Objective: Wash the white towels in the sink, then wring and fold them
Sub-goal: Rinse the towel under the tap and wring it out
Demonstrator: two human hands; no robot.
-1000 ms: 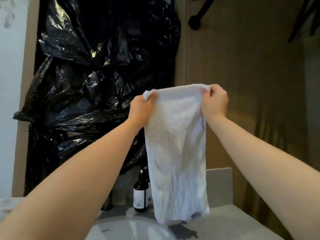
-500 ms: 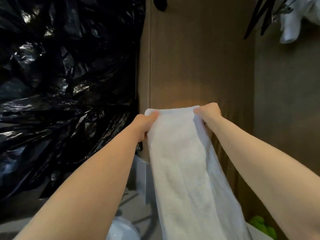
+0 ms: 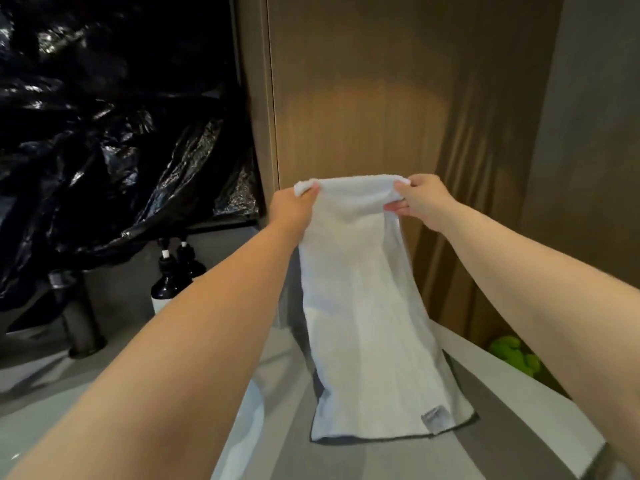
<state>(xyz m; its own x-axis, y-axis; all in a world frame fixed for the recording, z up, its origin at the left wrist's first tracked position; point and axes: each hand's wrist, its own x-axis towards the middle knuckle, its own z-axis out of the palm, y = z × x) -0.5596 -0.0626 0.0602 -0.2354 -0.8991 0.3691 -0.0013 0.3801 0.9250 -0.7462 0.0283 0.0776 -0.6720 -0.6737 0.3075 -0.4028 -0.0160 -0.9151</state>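
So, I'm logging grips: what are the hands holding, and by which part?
The white towel, by its top edge: the left hand grips the left corner, the right hand pinches the right corner.

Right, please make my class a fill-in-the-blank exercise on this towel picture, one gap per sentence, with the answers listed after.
The left hand and right hand hold the top edge of a ____ towel. The towel's lower end lies on the counter, to the ____ of the sink. ____ dark bottles stand behind the left forearm.
Missing words: white; right; two.
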